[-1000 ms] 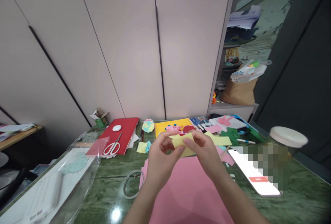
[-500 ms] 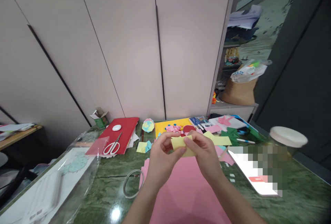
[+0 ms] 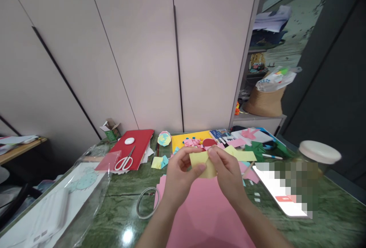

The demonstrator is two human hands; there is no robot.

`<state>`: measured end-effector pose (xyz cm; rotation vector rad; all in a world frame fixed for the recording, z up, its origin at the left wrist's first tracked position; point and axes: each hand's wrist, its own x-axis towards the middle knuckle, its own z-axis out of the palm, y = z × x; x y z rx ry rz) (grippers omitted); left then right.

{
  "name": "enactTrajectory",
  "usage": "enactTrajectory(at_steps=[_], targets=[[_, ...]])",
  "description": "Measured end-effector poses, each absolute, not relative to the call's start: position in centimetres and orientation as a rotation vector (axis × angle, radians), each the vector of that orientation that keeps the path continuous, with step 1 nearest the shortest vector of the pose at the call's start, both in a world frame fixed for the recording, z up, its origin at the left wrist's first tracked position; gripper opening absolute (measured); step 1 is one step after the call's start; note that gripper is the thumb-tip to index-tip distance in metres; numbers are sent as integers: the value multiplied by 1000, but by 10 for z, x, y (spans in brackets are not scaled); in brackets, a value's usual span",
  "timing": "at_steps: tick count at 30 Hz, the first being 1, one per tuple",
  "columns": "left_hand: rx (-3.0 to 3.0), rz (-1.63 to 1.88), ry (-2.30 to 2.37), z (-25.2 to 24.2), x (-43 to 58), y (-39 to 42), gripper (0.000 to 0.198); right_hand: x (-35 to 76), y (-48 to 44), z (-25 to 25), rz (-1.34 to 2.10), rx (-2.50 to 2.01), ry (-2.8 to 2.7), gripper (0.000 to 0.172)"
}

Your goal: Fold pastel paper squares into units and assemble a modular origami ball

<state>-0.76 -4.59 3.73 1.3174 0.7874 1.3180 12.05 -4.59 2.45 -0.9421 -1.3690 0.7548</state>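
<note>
Between both hands is a small piece of yellow paper (image 3: 210, 168), bent or folded, held up over a stack of pink paper (image 3: 210, 206). My left hand (image 3: 183, 175) pinches its left side, thumb in front and fingers behind. At the paper's right edge, my right hand (image 3: 228, 169) is closed with thumb and forefinger gripping it. Just beyond the right hand lies a yellow paper strip (image 3: 244, 155). A roll of tape (image 3: 148, 203) rests on the table left of my left forearm.
White-handled scissors (image 3: 124, 162) lie by a red folder (image 3: 143, 141) at the left. Yellow and blue paper scraps (image 3: 159, 162) are behind my left hand. On the right stand a lidded jar (image 3: 318, 152) and a partly blurred bright tablet-like screen (image 3: 274, 183). A plastic sleeve (image 3: 97, 194) covers the left side.
My right thumb has shifted from the front of the yellow paper to its right edge, and more of the paper's face shows. My left hand keeps its pinch.
</note>
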Motion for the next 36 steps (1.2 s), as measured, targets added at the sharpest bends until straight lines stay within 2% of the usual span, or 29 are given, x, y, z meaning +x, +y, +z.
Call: enactTrajectory(at_steps=[8,14,20,27,36], targets=[[1479,1336,901,41,-14,-50,16,128,-46,30,829,-970,-1515,27],[1428,1323,897,39,-11,-45,39,128,-44,30,890,-926,-1396,30],[1377,1383,974,33,-12,-41,30,127,-42,27,917,-901,-1301,24],[1401,1388,812,38,-10,-43,29,127,-36,20,1023,-811,-1179,19],[1304,1361,895,39,-13,-42,27,129,-36,19,1125,-746,-1042,18]])
